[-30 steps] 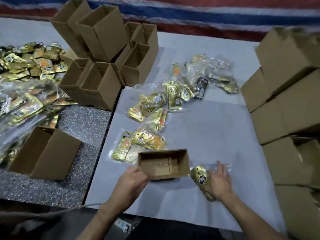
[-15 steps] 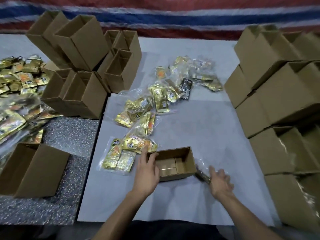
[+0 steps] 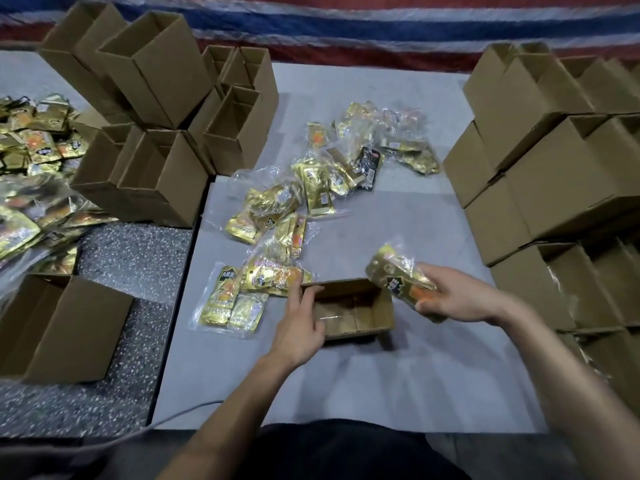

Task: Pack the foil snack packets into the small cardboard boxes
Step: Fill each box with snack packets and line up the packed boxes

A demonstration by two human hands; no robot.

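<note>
Lots here is hard to make out: the stack of boxes on the right [image 3: 554, 168] runs off the frame edge, the big heap of gold packets at far left [image 3: 34, 150] is cut off too, and the whole shot is a bit smeared. The left hand [image 3: 301, 327] covers the left end of the small open box [image 3: 356, 318], so I can't see that wall properly; it looks like the thumb is inside and the fingers outside, pinching it. The box sits on the white sheet [image 3: 415, 358], open side up, floor flaps showing. The right hand [image 3: 457, 297] is wrapped around a bundle of foil packets [image 3: 398, 278] in clear plastic, held tilted just above the box's right end, not inside it. Fingers hide the lower half of the bundle. More bagged packets [image 3: 235, 299] lie just left of the box, nearly touching the left hand, and a loose scatter [image 3: 277, 202] is further back with one black packet [image 3: 369, 166] among it. As for writing, the gold packs have a black arrow-shaped label with white characters plus an orange blob, but it's too blurry to read. Empty upright boxes [image 3: 166, 71] are clustered back left.
</note>
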